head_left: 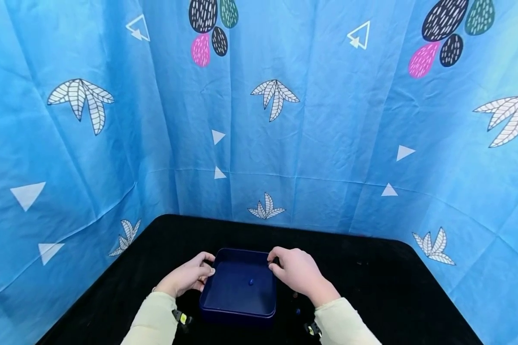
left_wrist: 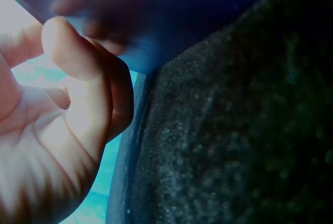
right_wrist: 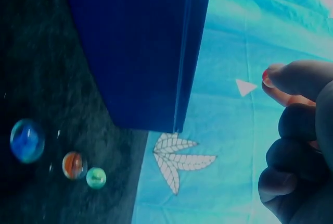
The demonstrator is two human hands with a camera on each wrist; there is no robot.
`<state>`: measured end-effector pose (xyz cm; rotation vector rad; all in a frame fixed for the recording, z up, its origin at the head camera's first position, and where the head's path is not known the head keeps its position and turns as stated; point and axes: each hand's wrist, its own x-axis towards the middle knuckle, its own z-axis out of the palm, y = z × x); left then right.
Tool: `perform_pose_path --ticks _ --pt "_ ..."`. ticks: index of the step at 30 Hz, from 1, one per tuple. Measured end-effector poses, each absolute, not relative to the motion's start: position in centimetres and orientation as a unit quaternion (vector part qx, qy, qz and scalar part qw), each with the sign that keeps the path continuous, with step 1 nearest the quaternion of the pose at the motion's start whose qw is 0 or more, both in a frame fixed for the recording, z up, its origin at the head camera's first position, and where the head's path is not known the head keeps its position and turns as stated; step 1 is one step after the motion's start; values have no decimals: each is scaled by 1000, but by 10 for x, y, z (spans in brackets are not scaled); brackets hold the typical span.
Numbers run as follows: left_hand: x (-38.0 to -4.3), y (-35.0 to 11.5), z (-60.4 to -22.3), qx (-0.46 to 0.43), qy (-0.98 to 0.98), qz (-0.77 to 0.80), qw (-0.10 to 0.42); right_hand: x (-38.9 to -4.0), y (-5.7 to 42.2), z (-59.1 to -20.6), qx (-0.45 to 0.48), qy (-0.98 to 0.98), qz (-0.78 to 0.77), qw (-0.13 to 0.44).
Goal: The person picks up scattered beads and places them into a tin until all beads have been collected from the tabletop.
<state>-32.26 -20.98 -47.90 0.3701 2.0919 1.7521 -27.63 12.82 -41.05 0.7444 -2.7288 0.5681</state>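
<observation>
A dark blue square box (head_left: 238, 310), low-walled and open at the top, sits on the black table between both hands. Inside it lies one small blue marble (head_left: 251, 282). My left hand (head_left: 189, 275) holds the box at its left side, fingers curled against the wall; the wrist view is blurred there. Above the right rim, my right hand (head_left: 300, 273) pinches a small reddish marble (right_wrist: 266, 78) between thumb and fingertip, mostly covered by the fingers. On the table right of the box are a blue marble (right_wrist: 27, 140), an orange-brown marble (right_wrist: 74, 165) and a green marble (right_wrist: 96, 177).
A black cloth covers the table (head_left: 384, 297). Blue patterned curtains (head_left: 328, 134) hang behind it and along both sides. Pale sleeves (head_left: 153, 316) cover both forearms, and each wrist carries a small dark device (head_left: 312, 328).
</observation>
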Motion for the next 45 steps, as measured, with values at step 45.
perform_pose_path --ticks 45 --pt "-325 -210 -481 125 752 621 182 -276 190 -421 144 -960 217 103"
